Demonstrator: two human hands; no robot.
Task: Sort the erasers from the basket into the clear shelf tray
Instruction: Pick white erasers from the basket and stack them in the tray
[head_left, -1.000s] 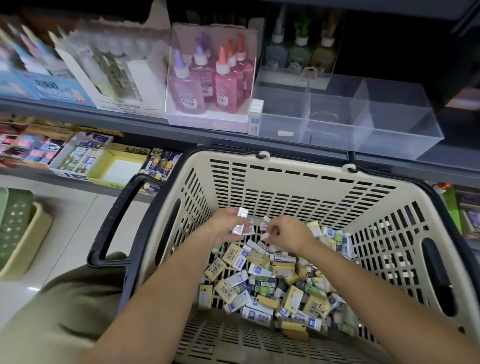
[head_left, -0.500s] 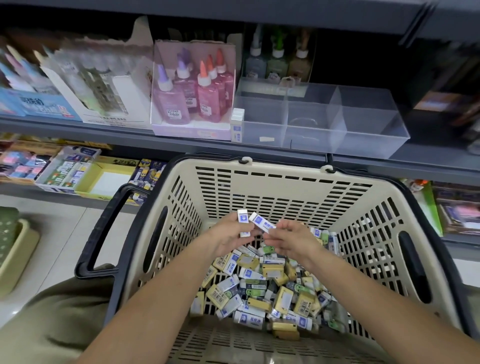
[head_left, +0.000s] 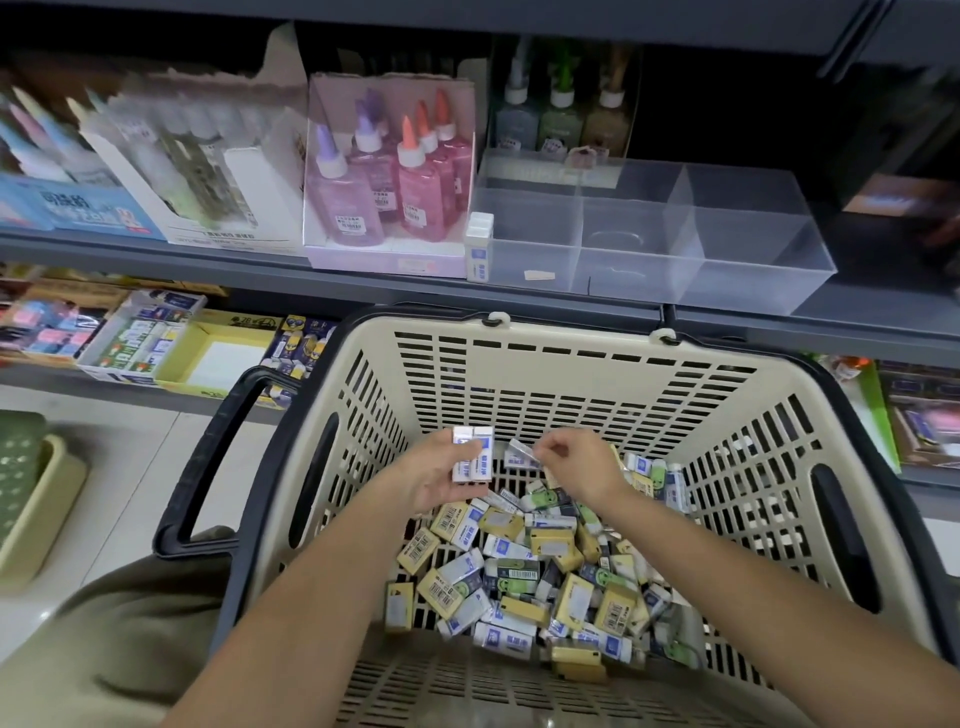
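Shop shelf (head_left: 208, 254): tray (head_left: 753, 275) above basket (head_left: 571, 345); left hand (head_left: 434, 480) grips two erasers (head_left: 471, 454), right hand (head_left: 579, 462) pinches one; loose stack may slip on lift.

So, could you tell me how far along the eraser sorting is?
Barely begun: only white erasers stand at the clear tray's left end. The left hand holds two blue-labelled erasers, the right hand pinches a third eraser. A big pile is left in the basket.
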